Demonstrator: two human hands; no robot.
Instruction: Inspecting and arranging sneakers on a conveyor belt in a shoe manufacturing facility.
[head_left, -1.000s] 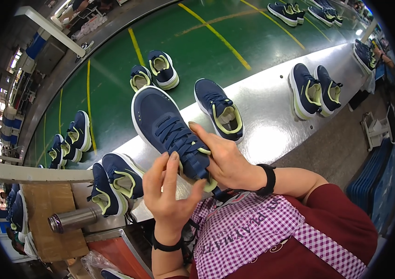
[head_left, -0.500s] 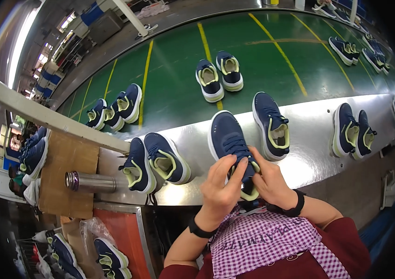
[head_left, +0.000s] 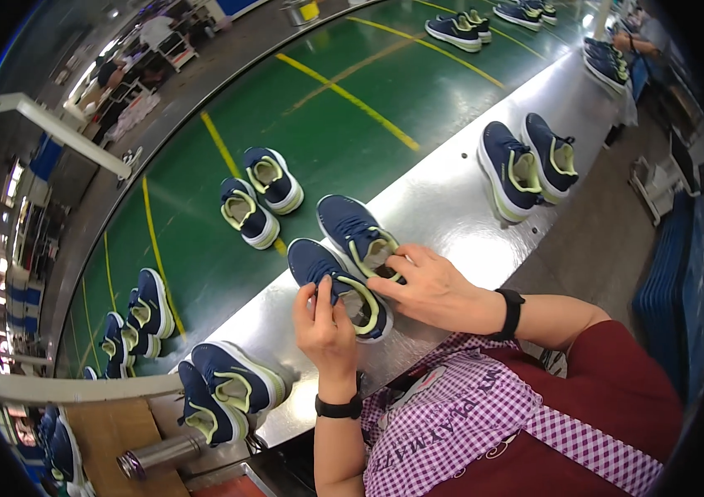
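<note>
Two navy sneakers with lime-green collars and white soles lie side by side at the inner edge of the metal ledge, toes pointing away. My left hand [head_left: 326, 338] pinches the lace and tongue area of the nearer sneaker [head_left: 309, 258]. At the heel of the farther sneaker [head_left: 342, 217], my right hand [head_left: 439, 288] has its thumb and fingers closed around the collar. That thumb also comes close to the nearer sneaker's collar. Both sneakers rest upright, openings facing up. My fingers partly hide the laces and the farther heel.
A green belt [head_left: 319, 124] with yellow lines carries more sneaker pairs, one pair [head_left: 261, 195] just beyond my hands. On the metal ledge [head_left: 443, 207] stand pairs at left [head_left: 232, 381] and right [head_left: 526, 170]. A steel flask [head_left: 161, 455] lies on brown cardboard [head_left: 107, 422].
My view has swung right. The two sneakers, apart before, are now close together. My right hand has gone from the nearer sneaker's collar to the farther one's heel; my left stays at the laces.
</note>
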